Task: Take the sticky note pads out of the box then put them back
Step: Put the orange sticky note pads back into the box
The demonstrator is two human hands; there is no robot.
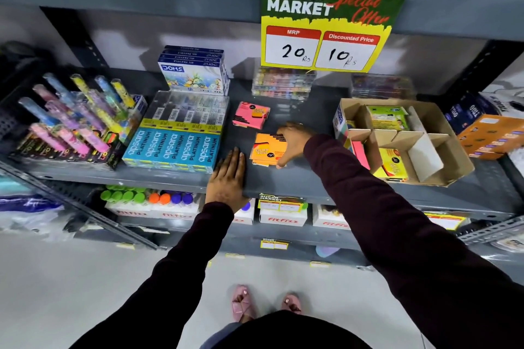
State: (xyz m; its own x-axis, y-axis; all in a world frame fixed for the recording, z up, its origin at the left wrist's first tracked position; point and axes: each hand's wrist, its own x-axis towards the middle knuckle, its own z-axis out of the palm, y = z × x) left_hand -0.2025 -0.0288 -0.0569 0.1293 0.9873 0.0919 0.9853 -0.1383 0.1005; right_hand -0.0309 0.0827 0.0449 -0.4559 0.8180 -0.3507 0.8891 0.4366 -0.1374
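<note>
A small stack of orange sticky note pads (266, 150) lies on the grey shelf (312, 178), and my right hand (292, 140) grips its right side with fingers over the top and thumb at the near edge. Behind it sits a pink stack of pads (251, 114), untouched. The cardboard box (442, 150) with dividers stands to the right; it holds green-yellow pads (387, 117) at the back, a yellow pad (394, 166) in front and a pink pad (360, 153) on edge. My left hand (228, 178) rests flat on the shelf's front edge, holding nothing.
Blue Apsara pencil boxes (175, 147) and a rack of colourful tubes (73, 116) fill the shelf's left. DOMS boxes (195, 71) and clear cases (283, 83) stand at the back. An orange carton (493, 136) sits far right. A price sign (326, 28) hangs from the shelf above.
</note>
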